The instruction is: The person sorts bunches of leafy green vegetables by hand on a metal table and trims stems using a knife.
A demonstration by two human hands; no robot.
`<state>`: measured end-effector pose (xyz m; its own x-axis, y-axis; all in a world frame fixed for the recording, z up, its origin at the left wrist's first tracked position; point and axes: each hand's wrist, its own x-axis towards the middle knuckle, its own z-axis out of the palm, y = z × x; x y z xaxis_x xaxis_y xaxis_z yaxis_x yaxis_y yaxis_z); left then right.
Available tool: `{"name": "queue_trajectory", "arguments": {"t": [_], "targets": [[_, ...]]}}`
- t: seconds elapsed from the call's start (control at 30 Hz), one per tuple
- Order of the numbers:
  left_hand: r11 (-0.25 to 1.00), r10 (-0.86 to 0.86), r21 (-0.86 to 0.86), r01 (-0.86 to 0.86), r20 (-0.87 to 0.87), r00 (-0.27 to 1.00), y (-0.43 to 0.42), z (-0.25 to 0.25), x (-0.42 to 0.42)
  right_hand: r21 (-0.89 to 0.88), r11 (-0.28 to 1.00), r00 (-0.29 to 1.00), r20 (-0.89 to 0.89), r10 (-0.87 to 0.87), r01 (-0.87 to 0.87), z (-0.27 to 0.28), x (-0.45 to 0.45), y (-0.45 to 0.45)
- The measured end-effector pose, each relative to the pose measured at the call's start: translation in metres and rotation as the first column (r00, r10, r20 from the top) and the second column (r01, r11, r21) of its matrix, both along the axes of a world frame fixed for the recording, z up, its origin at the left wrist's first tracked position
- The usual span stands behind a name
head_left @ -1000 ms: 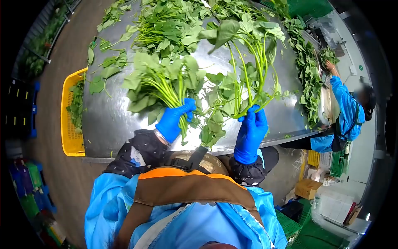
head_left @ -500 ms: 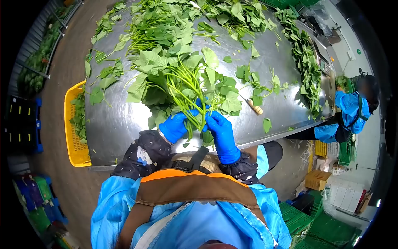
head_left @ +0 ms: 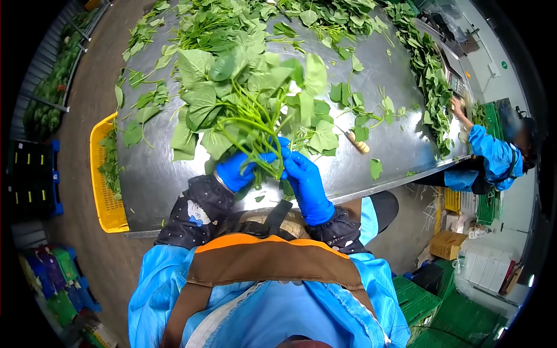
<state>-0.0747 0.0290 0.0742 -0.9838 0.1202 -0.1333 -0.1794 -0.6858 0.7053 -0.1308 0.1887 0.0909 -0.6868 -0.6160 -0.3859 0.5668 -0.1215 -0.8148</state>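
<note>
Blue gloves cover both of my hands. My left hand (head_left: 239, 168) is closed round the lower stems of a bunch of sweet potato greens (head_left: 249, 110), its broad leaves fanning away from me over the metal table. At the cut ends, my right hand (head_left: 303, 181) has thumb and fingers pinched together on the stems; the exact stem between them is partly hidden. To the right lies a small tool with a cream, ridged handle (head_left: 358, 142), beside loose leafy sprigs (head_left: 362, 119).
Piles of greens (head_left: 214, 26) cover the far side of the metal table (head_left: 162, 191), with a long row (head_left: 429, 87) along its right. A yellow crate (head_left: 104, 200) stands at the left edge. A co-worker in a blue smock (head_left: 493, 153) reaches over the right end.
The bunch has tilted and shifted a little to the left in my left hand, its leaves blurred. My right hand stays at the stem ends. The co-worker's arm now reaches toward the table.
</note>
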Motion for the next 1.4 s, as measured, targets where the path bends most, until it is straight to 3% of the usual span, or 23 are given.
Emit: {"name": "queue_trajectory", "arguments": {"t": [0.03, 0.13, 0.17, 0.2, 0.27, 0.3, 0.33, 0.4, 0.47, 0.53, 0.73, 0.77, 0.8, 0.83, 0.9, 0.93, 1.0, 1.07, 1.1, 1.2, 1.27, 1.3, 1.4], "targets": [[0.990, 0.137, -0.039, -0.136, 0.011, 0.991, 0.006, -0.008, -0.002, -0.010, 1.000, 1.000, 0.005, -0.010, 0.010, -0.003, 0.001, 0.000], [0.923, 0.310, -0.231, -0.308, -0.030, 0.950, -0.001, -0.027, -0.011, 0.113, 0.985, 0.676, -0.737, -0.003, 0.128, 0.005, 0.007, 0.002], [0.484, 0.200, -0.724, -0.491, -0.454, 0.868, -0.014, -0.034, -0.007, 0.124, 0.986, 0.525, -0.850, 0.046, 0.114, 0.021, 0.012, 0.007], [0.770, 0.350, -0.469, -0.433, -0.256, 0.901, -0.018, -0.038, -0.012, 0.054, 0.987, 0.673, -0.737, -0.063, 0.152, 0.022, 0.010, 0.010], [0.827, 0.521, 0.124, -0.548, 0.200, 0.830, -0.021, -0.035, -0.017, -0.056, 0.962, 0.873, -0.410, -0.265, 0.266, 0.026, 0.007, 0.012], [0.879, 0.471, -0.103, -0.466, 0.038, 0.881, -0.020, -0.030, -0.010, 0.064, 0.953, 0.894, -0.370, -0.254, 0.297, 0.036, -0.008, 0.012], [0.853, 0.521, -0.072, -0.517, 0.145, 0.841, -0.013, -0.022, -0.012, 0.033, 0.965, 0.875, -0.430, -0.223, 0.261, 0.034, -0.014, 0.010], [0.824, 0.563, -0.186, -0.536, 0.158, 0.811, -0.001, -0.020, -0.013, 0.139, 0.984, 0.597, -0.801, 0.048, 0.107, 0.025, -0.020, 0.000], [0.833, 0.546, -0.194, -0.518, 0.148, 0.824, 0.008, -0.014, -0.013, 0.170, 0.954, 0.337, -0.938, 0.080, 0.246, 0.015, -0.016, -0.017], [0.843, 0.530, -0.206, -0.497, 0.161, 0.833, 0.012, -0.011, -0.011, 0.340, 0.907, 0.513, -0.841, 0.174, 0.250, 0.016, -0.012, -0.025], [0.849, 0.526, -0.118, -0.515, 0.293, 0.799, -0.005, -0.031, -0.013, 0.193, 0.970, 0.353, -0.927, 0.130, 0.150, 0.018, 0.000, -0.015], [0.822, 0.567, -0.196, -0.534, 0.203, 0.798, -0.028, -0.062, -0.011, 0.237, 0.967, 0.513, -0.844, 0.157, 0.093, 0.025, 0.009, -0.010], [0.783, 0.603, -0.272, -0.559, 0.112, 0.790, -0.051, -0.094, -0.010, 0.290, 0.957, 0.493, -0.835, 0.243, 0.020, 0.021, 0.016, 0.001], [0.826, 0.548, -0.028, -0.563, 0.274, 0.791, -0.073, -0.066, -0.002, 0.297, 0.952, 0.326, -0.909, 0.259, 0.073, 0.010, 0.021, 0.010], [0.705, 0.690, -0.010, -0.709, 0.243, 0.682, -0.087, -0.044, 0.000, 0.395, 0.839, 0.533, -0.649, 0.542, -0.373, 0.006, 0.015, 0.032], [0.624, 0.728, 0.021, -0.781, 0.347, 0.591, -0.085, -0.020, -0.002, 0.695, 0.614, 0.305, -0.533, 0.789, -0.374, -0.001, 0.001, 0.040], [0.673, 0.713, 0.004, -0.740, 0.261, 0.650, -0.084, 0.011, 0.001, 0.945, 0.310, -0.006, -0.312, 0.950, -0.108, -0.045, -0.008, 0.068], [0.736, 0.670, -0.047, -0.675, 0.194, 0.717, -0.099, -0.007, 0.011, 0.730, 0.682, 0.069, -0.679, 0.731, -0.041, -0.025, -0.017, 0.068], [0.767, 0.639, -0.076, -0.637, 0.183, 0.747, -0.101, -0.012, 0.015, 0.620, 0.784, 0.307, -0.737, 0.601, -0.047, -0.014, -0.020, 0.056], [0.823, 0.558, -0.034, -0.567, 0.229, 0.797, -0.093, -0.025, 0.019, 0.660, 0.747, 0.658, -0.599, 0.457, 0.082, 0.015, -0.034, 0.024], [0.767, 0.606, 0.057, -0.640, 0.263, 0.750, -0.074, -0.022, 0.012, 0.729, 0.664, 0.614, -0.603, 0.509, 0.165, 0.004, -0.050, 0.001], [0.801, 0.554, 0.090, -0.592, 0.265, 0.790, -0.071, -0.022, 0.012, 0.802, 0.484, 0.348, -0.591, 0.728, 0.349, -0.048, -0.062, -0.007], [0.829, 0.499, 0.129, -0.545, 0.272, 0.823, -0.071, -0.026, 0.017, 0.841, 0.457, 0.425, -0.541, 0.726, 0.290, -0.091, -0.063, -0.008]]}}
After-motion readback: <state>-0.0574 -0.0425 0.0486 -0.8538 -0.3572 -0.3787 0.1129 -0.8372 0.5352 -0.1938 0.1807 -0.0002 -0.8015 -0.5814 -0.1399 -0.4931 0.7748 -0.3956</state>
